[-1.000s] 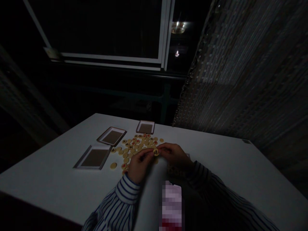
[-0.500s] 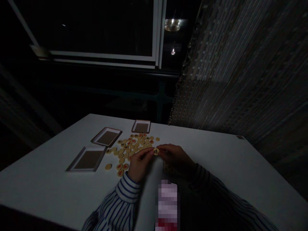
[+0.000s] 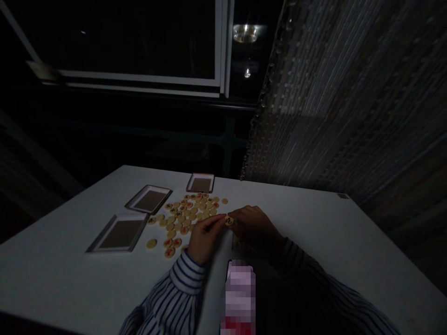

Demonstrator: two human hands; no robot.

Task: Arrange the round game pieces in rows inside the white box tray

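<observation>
My left hand (image 3: 203, 241) and my right hand (image 3: 257, 229) meet over the white table, both pinching one round, pale Chinese chess piece (image 3: 229, 220) with a black character facing me. Just left of and beyond my left hand, many similar round pieces (image 3: 186, 216) lie spread in a loose heap, some showing red or black characters and others plain. Part of the heap is hidden behind my left hand. Under my right hand, in shadow, is something too dark to make out.
Three shallow trays or box halves lie left of and behind the pieces: a near one (image 3: 138, 232), a middle one (image 3: 166, 197) and a far one (image 3: 200, 191). A phone with a blurred-out screen (image 3: 238, 298) is at the near edge. A bead curtain (image 3: 314, 116) hangs at the right.
The held piece has turned a little between my fingers and sits slightly further right. The view has shifted, so the trays and the heap appear further left.
</observation>
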